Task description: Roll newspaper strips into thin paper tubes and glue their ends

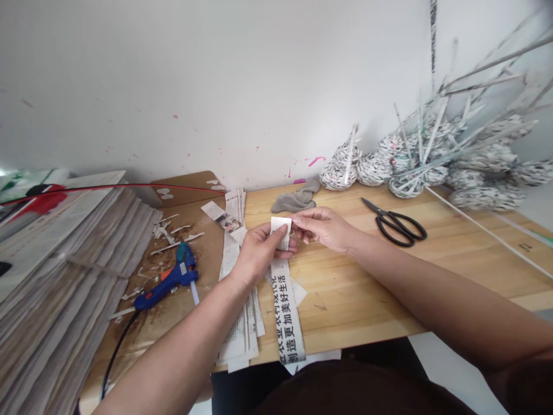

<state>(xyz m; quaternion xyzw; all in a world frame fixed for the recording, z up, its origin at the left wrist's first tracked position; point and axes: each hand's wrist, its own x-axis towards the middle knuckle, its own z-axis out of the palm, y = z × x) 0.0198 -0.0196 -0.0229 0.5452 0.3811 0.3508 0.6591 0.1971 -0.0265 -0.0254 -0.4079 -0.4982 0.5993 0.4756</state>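
Here, left hand (261,249) clamped on one paper strip (288,311); right hand (322,229), fingertips together, at its edge.

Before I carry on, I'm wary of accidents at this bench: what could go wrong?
The blue glue gun lies near the left forearm; it might burn if hot, which I can't tell. The paper strip reaches the table's near edge and could snag. The right forearm might brush the scissors.

Worn on your head, a single camera looks forward and down across the wooden tabletop (345,305) toward the pale wall (242,80), your left hand (263,248) and right hand (324,229) at close range.
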